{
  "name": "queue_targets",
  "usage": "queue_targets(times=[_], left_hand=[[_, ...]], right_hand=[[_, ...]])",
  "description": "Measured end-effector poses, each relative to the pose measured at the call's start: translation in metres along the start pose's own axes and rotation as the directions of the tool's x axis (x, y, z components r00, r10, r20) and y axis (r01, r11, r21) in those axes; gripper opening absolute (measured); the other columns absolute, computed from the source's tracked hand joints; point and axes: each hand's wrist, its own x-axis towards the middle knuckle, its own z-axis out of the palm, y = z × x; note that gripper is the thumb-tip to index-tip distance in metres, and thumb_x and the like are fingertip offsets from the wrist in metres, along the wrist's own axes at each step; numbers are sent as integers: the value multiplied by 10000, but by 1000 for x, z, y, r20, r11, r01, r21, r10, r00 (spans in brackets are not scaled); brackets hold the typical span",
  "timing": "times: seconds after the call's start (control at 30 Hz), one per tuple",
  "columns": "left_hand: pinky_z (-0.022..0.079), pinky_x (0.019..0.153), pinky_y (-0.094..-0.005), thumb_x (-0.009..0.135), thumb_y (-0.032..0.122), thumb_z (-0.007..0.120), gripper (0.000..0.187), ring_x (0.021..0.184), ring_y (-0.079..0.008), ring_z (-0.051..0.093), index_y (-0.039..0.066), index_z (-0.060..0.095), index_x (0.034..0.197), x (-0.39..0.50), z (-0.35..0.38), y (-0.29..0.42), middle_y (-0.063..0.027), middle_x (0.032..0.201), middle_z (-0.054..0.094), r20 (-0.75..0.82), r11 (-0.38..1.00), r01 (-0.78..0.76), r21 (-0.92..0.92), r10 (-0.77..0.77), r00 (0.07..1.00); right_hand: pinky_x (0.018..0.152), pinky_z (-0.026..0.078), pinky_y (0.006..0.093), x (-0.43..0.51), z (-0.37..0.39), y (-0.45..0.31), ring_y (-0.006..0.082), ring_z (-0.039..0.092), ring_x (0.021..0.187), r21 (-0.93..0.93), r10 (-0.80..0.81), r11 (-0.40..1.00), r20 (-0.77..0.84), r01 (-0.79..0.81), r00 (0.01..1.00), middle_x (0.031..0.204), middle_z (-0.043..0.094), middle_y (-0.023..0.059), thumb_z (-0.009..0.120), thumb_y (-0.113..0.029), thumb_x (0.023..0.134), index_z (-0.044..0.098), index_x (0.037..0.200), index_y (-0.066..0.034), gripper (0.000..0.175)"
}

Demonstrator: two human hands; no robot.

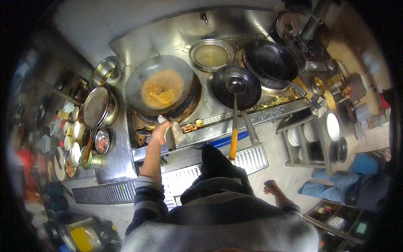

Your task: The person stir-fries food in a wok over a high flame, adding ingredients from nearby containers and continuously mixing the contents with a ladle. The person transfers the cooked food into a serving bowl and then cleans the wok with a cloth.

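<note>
My left hand [163,130] grips the handle [170,140] of a large wok [133,82], with a crumpled white cloth [178,134] around the grip. The wok sits tilted on the left burner ring [195,100]. Cloudy orange-brown liquid [159,82] fills its middle, with a yellowish lump [163,97] near the front, and haze hangs above. My right hand [271,187] hangs low at my side, fingers curled, with nothing seen in it. In front of me a ladle [235,119] with a wooden handle end rests in a perforated strainer [220,83].
Behind the strainer stands a metal pot of cloudy liquid [211,56]; an empty dark wok [274,61] is to its right. Bowls and a lidded pan [96,105] crowd the left counter. Plates [310,132] fill a right-hand shelf. A person in blue trousers [333,186] is at far right.
</note>
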Motion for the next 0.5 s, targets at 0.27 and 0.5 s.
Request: queue_targets(times=[0.27, 0.5], left_hand=[[490, 728, -350, 692, 208, 679, 323, 792, -225, 599, 40, 621, 961, -49, 25, -8, -79, 890, 621, -172, 962, -270, 53, 275, 946], [417, 875, -403, 621, 203, 677, 507, 978, -236, 547, 11, 561, 1076, -82, 91, 42, -101, 1014, 603, -114, 878, -311, 364, 374, 921]], right_hand=[[562, 541, 390, 8, -21, 22, 241, 651, 599, -20, 39, 999, 113, -37, 993, 691, 668, 91, 670, -219, 768, 643, 684, -61, 182], [539, 472, 408, 36, -102, -106, 368, 592, 600, -791, -829, 544, -456, 280, 323, 670, 626, 184, 651, -208, 696, 630, 725, -29, 183]])
